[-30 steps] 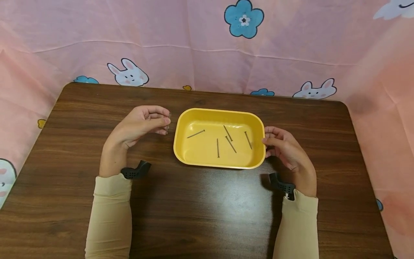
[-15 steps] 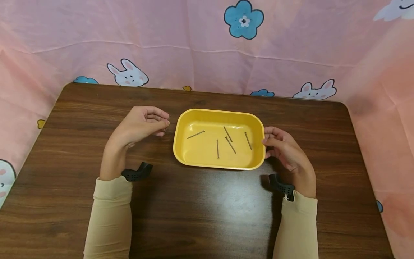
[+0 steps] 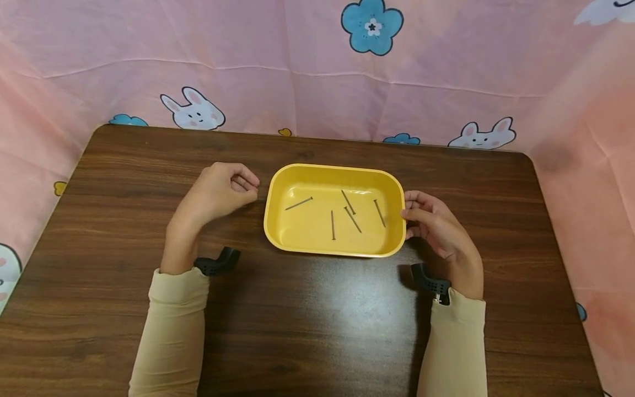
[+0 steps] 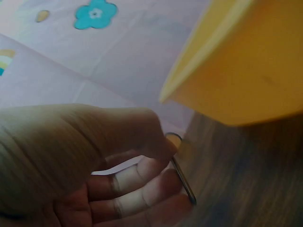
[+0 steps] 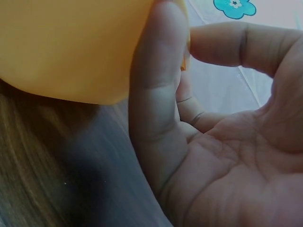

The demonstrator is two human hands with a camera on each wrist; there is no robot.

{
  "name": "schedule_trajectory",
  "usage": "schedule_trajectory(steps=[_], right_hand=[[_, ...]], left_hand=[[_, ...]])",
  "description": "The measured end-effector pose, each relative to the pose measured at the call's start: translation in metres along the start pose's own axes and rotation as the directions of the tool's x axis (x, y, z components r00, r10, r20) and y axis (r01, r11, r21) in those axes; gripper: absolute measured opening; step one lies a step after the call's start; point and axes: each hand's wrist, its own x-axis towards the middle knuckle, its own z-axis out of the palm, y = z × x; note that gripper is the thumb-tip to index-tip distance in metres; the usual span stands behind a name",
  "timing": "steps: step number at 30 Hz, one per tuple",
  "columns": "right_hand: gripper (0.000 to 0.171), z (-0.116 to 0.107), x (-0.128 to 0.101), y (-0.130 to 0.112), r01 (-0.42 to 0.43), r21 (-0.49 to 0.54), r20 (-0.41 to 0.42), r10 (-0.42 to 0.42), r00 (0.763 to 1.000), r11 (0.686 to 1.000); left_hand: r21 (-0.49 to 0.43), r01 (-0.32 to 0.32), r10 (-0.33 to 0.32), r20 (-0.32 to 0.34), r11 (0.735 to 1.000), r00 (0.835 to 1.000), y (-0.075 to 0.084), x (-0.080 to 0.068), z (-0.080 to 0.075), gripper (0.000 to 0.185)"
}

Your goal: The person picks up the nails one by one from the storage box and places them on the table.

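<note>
Five thin, dark metal nails [image 3: 333, 226] lie in a yellow, round-cornered plastic tray [image 3: 322, 177], its right end pinched by the right hand [image 3: 441, 226]. Left of it, the left hand [image 3: 215, 190] pinches a slim metal piece [image 4: 183, 182] (perhaps another nail; that wrist view is blurred).

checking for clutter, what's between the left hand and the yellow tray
In the head view, just a bare strip of tabletop separates left hand and yellow tray.

Facing me, creased pink cloth [image 3: 332, 102] printed with rabbits [image 3: 198, 116] and blue flowers [image 3: 372, 27] hangs behind a dark wood-grained surface [image 3: 278, 342], whose near half catches a pale sheen [image 3: 369, 300].
</note>
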Motion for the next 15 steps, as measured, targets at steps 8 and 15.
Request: schedule_trajectory(steps=[8,15], right_hand=[[0.022,0.0003,0.0001,0.0013,-0.003,-0.004,0.002,0.003,1.000,1.000],[0.021,0.0007,0.0005,-0.0007,0.000,-0.011,-0.005,0.000,1.000,1.000]], left_hand=[[0.133,-0.059,0.057,0.018,0.989,0.998,-0.0041,0.0046,0.0080,0.017],[0.177,-0.083,0.078,0.035,0.981,0.996,-0.0046,0.0061,0.0095,0.016]])
